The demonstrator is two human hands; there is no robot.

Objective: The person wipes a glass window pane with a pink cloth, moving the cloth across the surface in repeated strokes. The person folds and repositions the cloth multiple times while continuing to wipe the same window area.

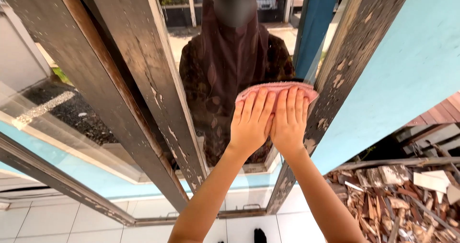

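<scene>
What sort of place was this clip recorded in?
Probably the outside of a house, at a window. Both hands, left hand and right hand, press a pink cloth on glass between peeling wooden frames; white floor tiles and scrap wood lie below.

The cloth (278, 90) under the left hand (250, 124) and right hand (289, 123) is pale pink, and the frame (143, 80) is dark brown wood with peeling paint that bares grey and tan flecks. The wall (407, 70) is light turquoise, the same colour as the band (96, 176) below the glass, while the floor tiles (57, 224) are white with thin grey joints. The reflection (225, 65) shows a dark maroon garment with a faint leaf pattern, and the wood scraps (402, 200) are reddish brown and cream.
</scene>
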